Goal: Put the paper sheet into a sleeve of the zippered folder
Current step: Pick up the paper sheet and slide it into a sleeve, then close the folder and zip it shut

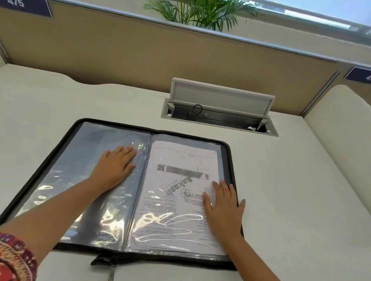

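On desk: one zippered folder, one paper sheet seemingly sleeved, two flat hands.

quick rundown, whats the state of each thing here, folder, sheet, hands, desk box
zippered folder: unzipped, lying open flat
paper sheet: inside the right-hand clear sleeve, printed side up
left sleeve: looks empty
left hand: flat, palm down on left sleeve
right hand: flat on the sheet's sleeve
cable box lid: flipped up, open
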A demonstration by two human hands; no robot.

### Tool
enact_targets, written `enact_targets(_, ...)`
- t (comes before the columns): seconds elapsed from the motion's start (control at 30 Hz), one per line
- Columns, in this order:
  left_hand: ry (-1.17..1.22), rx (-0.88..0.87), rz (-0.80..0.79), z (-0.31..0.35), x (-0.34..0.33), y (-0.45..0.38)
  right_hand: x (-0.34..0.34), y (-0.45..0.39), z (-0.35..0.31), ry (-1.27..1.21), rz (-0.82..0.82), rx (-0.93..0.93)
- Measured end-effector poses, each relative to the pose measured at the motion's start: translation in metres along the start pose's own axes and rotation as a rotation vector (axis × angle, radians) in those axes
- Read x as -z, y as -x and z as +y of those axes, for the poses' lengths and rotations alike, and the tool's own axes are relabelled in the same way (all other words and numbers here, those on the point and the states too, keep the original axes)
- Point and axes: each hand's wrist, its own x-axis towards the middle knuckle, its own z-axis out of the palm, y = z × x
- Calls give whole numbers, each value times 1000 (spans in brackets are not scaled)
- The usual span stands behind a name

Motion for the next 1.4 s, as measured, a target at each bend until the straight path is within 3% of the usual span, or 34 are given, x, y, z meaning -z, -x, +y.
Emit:
enact_targets(0.3, -101, 316, 179, -80, 19, 54, -3, -3, 5, -50, 37, -13)
enact_targets(0.43, -17, 595, 152, -96, 25, 74, -4, -3, 4, -55, 27, -23)
enact_targets(0.6, 98, 685, 94, -106, 34, 71, -1, -9, 4, -22, -2, -20)
enact_targets(0.67, 260, 700, 140, -116, 38, 66, 0, -12, 5, -19, -7, -15)
enact_targets(0.77, 717, 769, 183, -118, 57, 62, 1, -15, 5, -18, -21, -21)
enact_targets(0.87, 1072, 837, 93, -117, 84, 62, 3, -16, 6, -27, -47, -19)
enact_targets(1.1, 1225, 682, 52, -130, 147, 52, 16, -23, 13, -169, -130, -7)
enact_targets(1.27, 1401, 460, 31, -104, 183, 38, 31, -24, 3, -167, -46, -75)
enact_targets(1.4, 1510, 290, 14, -65, 191, 33, 44, -26, -9, -302, 8, -78)
